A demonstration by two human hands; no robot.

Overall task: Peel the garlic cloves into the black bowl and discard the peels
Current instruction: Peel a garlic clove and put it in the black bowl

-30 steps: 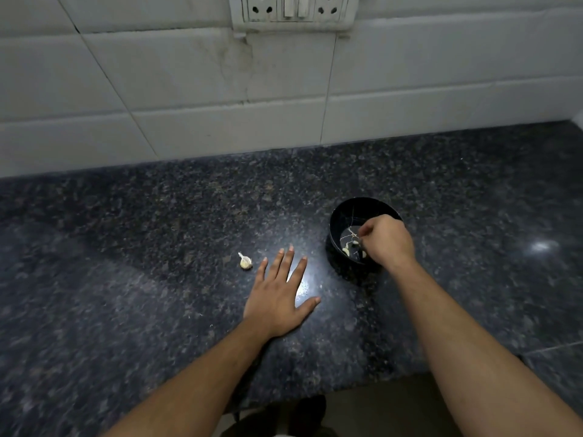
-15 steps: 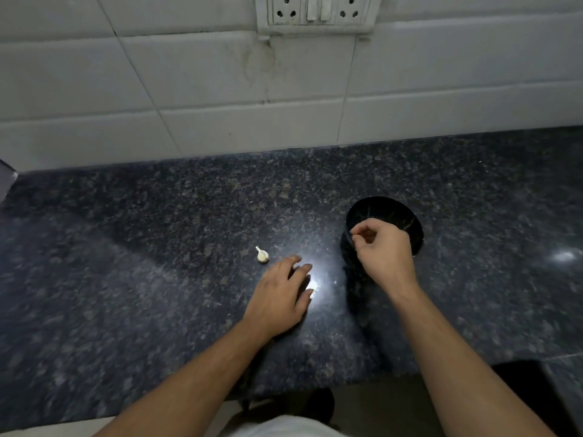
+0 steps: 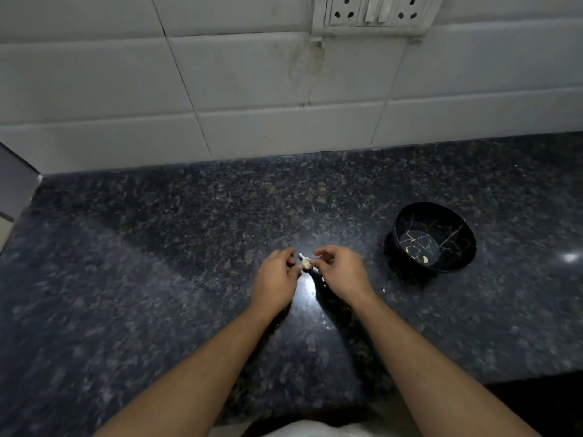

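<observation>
My left hand [image 3: 276, 280] and right hand [image 3: 342, 275] meet over the dark counter [image 3: 157, 279], fingers curled, both pinching one garlic clove [image 3: 305, 263] between their fingertips. The clove sits at about one o'clock from my left hand and ten o'clock from my right. The black bowl [image 3: 459, 225] stands well apart at two o'clock from my right hand, with a pale piece [image 3: 425, 259] inside.

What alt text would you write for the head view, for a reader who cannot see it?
Two bare hands, left hand and right hand, pinch a garlic clove between them above a dark counter. A black bowl stands to the right, with a pale piece inside.
</observation>
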